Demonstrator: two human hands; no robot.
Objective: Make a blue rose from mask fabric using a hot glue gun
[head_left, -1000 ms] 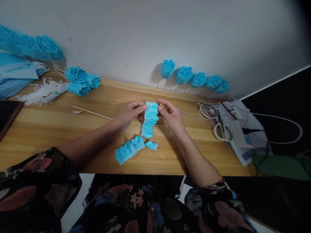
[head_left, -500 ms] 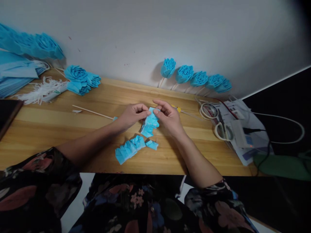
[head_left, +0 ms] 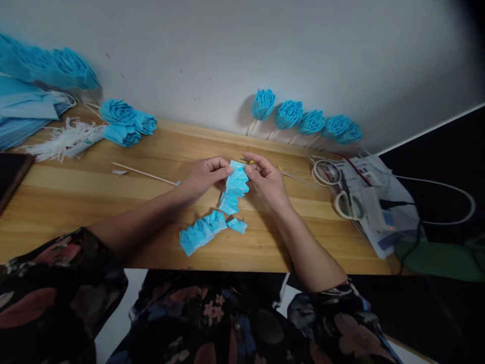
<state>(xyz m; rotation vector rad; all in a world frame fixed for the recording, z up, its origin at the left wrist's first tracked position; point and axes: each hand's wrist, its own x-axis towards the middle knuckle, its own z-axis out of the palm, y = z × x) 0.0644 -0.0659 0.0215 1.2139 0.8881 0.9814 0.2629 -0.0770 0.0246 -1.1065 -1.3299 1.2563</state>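
Between my two hands hangs a folded blue strip (head_left: 235, 184), zigzagged in pleats, its lower end near the table. My left hand (head_left: 206, 177) pinches the strip's top left edge between thumb and fingers. At the top right edge, my right hand (head_left: 267, 182) grips it the same way. Below lies a second pleated blue strip (head_left: 202, 232), with a small folded blue piece (head_left: 237, 225) beside its right end. A thin wooden stick (head_left: 146, 173) lies left of my left hand, a bit of blue at its near end.
Blue fabric-like flowers on sticks (head_left: 288, 115) lean against the wall; more flowers (head_left: 119, 114) lie at left by white strings (head_left: 62, 141) and stacked blue sheets (head_left: 26, 101). At right are a tape roll (head_left: 326, 173), scissors (head_left: 348, 206), papers (head_left: 382, 242) and a cable (head_left: 470, 202).
Both hands have shifted slightly apart and the held strip's top has moved a little up and left, showing more of its pleats. The pieces on the table have stayed put.
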